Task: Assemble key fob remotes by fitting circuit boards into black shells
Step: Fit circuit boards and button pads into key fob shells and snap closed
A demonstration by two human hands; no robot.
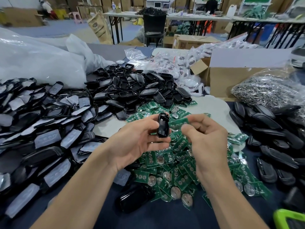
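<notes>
You get even, soft overhead light with faint shadows; glossy black shells [132,90] glint, edges bow outward, and the far room blurs.

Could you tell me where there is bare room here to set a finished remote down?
Two pale patches are bare: one between the left hand, the rubber-pad pile and the black shells; another beyond the circuit boards, before the cardboard box. The dark cloth at the near edge is free too. Everywhere else is piled.
</notes>
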